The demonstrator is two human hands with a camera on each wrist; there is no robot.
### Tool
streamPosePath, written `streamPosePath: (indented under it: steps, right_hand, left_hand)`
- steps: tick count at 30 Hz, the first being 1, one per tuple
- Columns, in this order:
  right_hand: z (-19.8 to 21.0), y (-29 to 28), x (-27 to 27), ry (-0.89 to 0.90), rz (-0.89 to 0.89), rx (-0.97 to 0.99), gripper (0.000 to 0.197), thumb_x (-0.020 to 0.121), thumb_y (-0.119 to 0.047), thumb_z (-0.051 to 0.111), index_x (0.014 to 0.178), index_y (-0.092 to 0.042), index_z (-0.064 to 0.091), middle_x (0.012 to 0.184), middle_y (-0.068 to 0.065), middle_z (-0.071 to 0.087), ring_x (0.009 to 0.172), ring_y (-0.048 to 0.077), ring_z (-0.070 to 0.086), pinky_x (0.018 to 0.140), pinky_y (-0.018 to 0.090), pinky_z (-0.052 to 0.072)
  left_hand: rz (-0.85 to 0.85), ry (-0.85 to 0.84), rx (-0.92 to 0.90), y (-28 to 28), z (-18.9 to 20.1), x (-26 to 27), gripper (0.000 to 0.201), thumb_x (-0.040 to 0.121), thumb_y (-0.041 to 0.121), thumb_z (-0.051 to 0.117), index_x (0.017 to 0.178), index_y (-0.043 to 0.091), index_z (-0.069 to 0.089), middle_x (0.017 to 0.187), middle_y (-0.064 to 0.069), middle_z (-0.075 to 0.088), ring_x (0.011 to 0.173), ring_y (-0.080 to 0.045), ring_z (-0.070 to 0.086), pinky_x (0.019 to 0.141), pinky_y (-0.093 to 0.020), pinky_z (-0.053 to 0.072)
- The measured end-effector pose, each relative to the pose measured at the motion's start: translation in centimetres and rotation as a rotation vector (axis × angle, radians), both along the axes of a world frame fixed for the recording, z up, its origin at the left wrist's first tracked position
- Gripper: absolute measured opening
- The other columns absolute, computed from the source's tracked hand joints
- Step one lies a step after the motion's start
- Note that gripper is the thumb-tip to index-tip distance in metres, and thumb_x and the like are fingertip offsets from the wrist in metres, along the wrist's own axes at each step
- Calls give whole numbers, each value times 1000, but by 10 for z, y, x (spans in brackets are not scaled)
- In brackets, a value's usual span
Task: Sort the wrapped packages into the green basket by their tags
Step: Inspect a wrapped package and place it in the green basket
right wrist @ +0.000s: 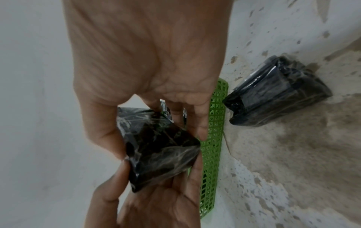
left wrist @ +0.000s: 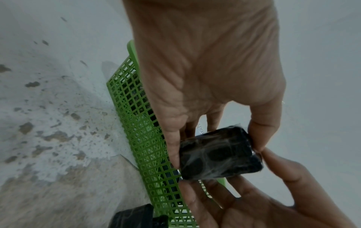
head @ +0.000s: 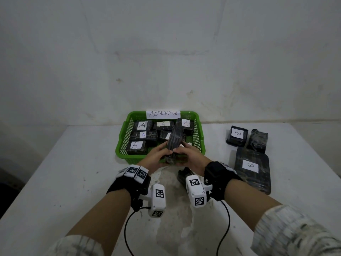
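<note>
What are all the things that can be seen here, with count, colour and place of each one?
green basket: one, green, back centre of the table, against the wall.
ABNORMAL sign: one, white paper, on the basket's far rim.
packages tagged A: at least six, black with white tags, inside the basket.
packages tagged B: two, black with white tags, on the table right of the basket.
untagged-looking package: one, black, beside the smaller B package; no tag shows.
package near the right wrist: one, black, on the table.
held package: one, black, over the basket's near edge.
table: one, white, worn.
left hand and right hand: both hold the held package.
</note>
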State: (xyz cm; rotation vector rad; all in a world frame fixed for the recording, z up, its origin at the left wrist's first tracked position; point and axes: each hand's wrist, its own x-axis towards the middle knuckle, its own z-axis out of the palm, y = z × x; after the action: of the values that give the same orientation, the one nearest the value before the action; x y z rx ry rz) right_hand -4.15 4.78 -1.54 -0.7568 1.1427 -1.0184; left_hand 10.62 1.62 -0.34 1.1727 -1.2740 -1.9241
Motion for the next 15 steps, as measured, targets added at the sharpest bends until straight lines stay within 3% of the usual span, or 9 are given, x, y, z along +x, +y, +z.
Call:
streamPosePath:
  steps: [3, 5, 8, 11, 13, 15]
  right_hand:
    - [3, -2, 3, -3, -66, 4, 79, 71, -27, 81, 140, -24, 42, 125, 11, 63, 113, 31, 62, 98, 53, 48]
    - [4, -3, 3, -6, -112, -3, 93, 70, -32, 83, 146, -27, 29, 131, 9, 59, 116, 29, 59, 100, 53, 46]
    - [5, -3, 2, 74, -117, -46, 88, 81, -40, 71, 150, -36, 16, 145, 5, 43, 129, 24, 46, 106, 45, 40]
    - [9, -2, 4, 250, -118, -92, 81, 78, -53, 67, 146, -43, 24, 151, 3, 22, 137, 24, 32, 109, 39, 33]
    - [13, -1, 2, 355, -171, -108, 73, 81, -49, 67, 144, -36, 33, 147, 1, 15, 137, 24, 26, 109, 38, 30]
    - [17, 0, 0, 342, -165, -147, 64, 84, -39, 67, 140, -27, 38, 146, 2, 24, 130, 19, 36, 101, 27, 37]
  left_hand:
    - [50, 62, -16, -1, 2, 1, 48, 94, 2, 44, 136, 24, 43, 125, -13, 53, 111, -31, 53, 94, -52, 45]
    - [72, 113, -29, -3, 5, 1, 44, 96, 8, 44, 130, 35, 47, 131, -8, 50, 117, -34, 51, 93, -59, 46]
    - [83, 152, -28, -3, 11, -1, 31, 99, 25, 43, 127, 35, 49, 132, -5, 50, 119, -31, 51, 91, -62, 46]
    - [70, 129, -57, -3, 14, -3, 31, 98, 42, 36, 125, 37, 49, 133, -5, 49, 118, -29, 53, 89, -54, 51]
    - [55, 102, -60, -3, 12, -3, 33, 96, 48, 33, 124, 40, 48, 134, -8, 48, 118, -32, 52, 78, -46, 55]
    - [39, 86, -36, -4, 9, -2, 37, 93, 51, 34, 127, 40, 46, 133, -13, 46, 118, -37, 51, 73, -43, 55]
